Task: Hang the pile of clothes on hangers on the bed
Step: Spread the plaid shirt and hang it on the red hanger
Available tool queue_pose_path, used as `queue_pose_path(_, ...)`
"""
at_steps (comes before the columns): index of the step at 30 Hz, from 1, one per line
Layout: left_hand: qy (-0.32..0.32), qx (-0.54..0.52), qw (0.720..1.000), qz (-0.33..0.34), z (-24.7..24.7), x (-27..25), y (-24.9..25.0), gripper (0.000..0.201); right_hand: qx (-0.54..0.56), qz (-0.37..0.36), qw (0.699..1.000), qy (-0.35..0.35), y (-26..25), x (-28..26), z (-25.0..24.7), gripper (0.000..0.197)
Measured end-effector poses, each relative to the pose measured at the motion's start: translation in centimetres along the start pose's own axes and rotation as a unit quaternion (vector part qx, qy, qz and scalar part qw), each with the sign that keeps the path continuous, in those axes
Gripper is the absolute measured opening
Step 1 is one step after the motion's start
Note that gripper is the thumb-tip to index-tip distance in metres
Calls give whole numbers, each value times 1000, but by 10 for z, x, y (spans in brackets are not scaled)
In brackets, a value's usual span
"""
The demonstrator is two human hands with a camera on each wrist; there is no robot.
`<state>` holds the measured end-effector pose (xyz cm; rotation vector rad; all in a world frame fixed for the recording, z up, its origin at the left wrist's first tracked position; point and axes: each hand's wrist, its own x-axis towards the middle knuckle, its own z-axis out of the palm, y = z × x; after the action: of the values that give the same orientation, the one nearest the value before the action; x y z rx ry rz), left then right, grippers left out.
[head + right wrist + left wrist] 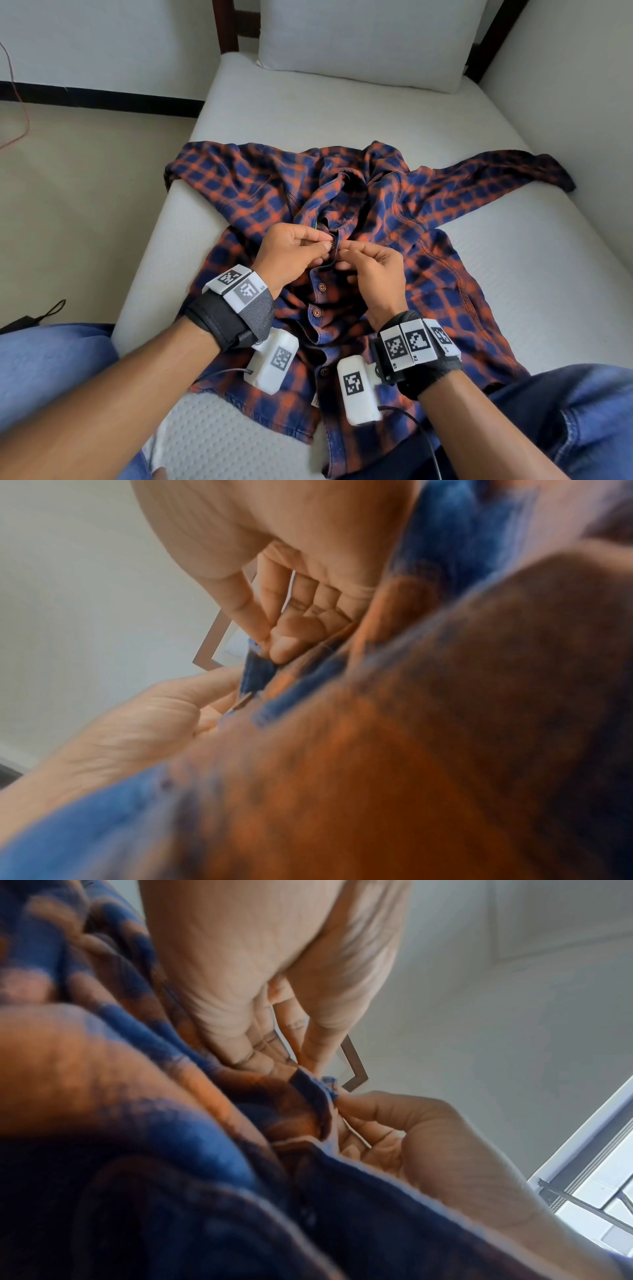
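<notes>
From the head camera, the plaid shirt lies front-up across the white mattress, collar toward twelve o'clock, sleeves out toward ten and two; no hanger shows. The left hand pinches a button high on the placket, just below the collar; the right hand, at its three o'clock, pinches the facing edge of the placket; two more buttons sit closed toward six o'clock. Judging by this, the step is working that upper button at its hole; it goes best with the cloth held taut and the button tilted edge-on.

From the left wrist, the left hand at twelve o'clock nips a blue fabric edge; the right hand at four o'clock grips the same fold; the button itself is hidden.

From the right wrist, the right hand has thumb and forefinger closed on the blue placket edge; the left hand meets it from eight o'clock; a small pull apart would likely keep the hole open.
</notes>
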<state>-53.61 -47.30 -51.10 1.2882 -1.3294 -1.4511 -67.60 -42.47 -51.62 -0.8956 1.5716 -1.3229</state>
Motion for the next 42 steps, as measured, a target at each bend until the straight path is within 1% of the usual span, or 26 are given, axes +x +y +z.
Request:
queue_pose_path(2,-2,1,1000,0,-1,0,1,10,3,0,1000,-10,1,0,-1,7)
queue_pose_path(7,-16,9,1000,-15,-2,0,-1,13,0,-12,1000,-17,3,1,-1,14)
queue_pose_path(10,-25,-5,999,-21,-3,-1,3,9,-5,-14,1000,-24,3,2,0,15)
queue_pose_path(12,-23,20,1000,-6,-3,-1,2,14,-35,-31,999,-19,4,3,0,12)
queue_pose_path(14,-8,58,998,11,-2,-2,0,19,-91,-65,994,-4,7,4,0,11)
queue_pose_path(17,21,58,998,34,0,-3,-3,10,-161,-102,982,3,10,6,0,15)
queue_pose_path(19,29,54,998,32,0,-2,-4,5,-175,-108,979,-10,9,6,1,17)
queue_pose_path(21,23,55,998,16,-1,-1,-3,7,-137,-84,987,-29,5,6,0,18)
queue_pose_path(23,9,47,999,3,-1,1,0,8,-55,-25,997,-51,1,4,-1,20)
queue_pose_path(25,7,57,998,22,-1,3,4,8,39,38,996,-77,-6,2,-2,16)
queue_pose_path(26,8,79,996,39,-1,4,6,6,65,58,992,-89,-9,2,-3,15)
queue_pose_path(27,5,111,993,52,-3,4,7,6,64,70,991,-99,-12,3,-5,14)
queue_pose_path(28,-6,144,988,57,-5,5,8,7,37,75,991,-106,-14,6,-8,13)
queue_pose_path(30,-43,209,976,47,-10,4,8,8,-84,59,989,-110,-14,13,-14,19)
queue_pose_path(31,-57,238,969,40,-12,3,9,9,-152,37,982,-107,-12,18,-16,22)
queue_pose_path(33,-65,282,956,39,-16,1,12,12,-259,-21,962,-86,-12,24,-20,21)
queue_pose_path(35,-53,313,946,60,-19,2,19,15,-315,-65,943,-81,-18,26,-23,17)
queue_pose_path(37,-21,343,935,84,-24,7,27,16,-343,-91,930,-92,-30,29,-23,13)
queue_pose_path(39,-8,380,920,95,-27,18,35,18,-364,-113,919,-96,-43,38,-21,9)
queue_pose_path(40,-15,404,909,97,-26,27,40,19,-382,-121,910,-102,-49,46,-19,6)
queue_pose_path(42,-25,470,876,104,-21,48,46,26,-437,-131,882,-118,-60,66,-13,3)
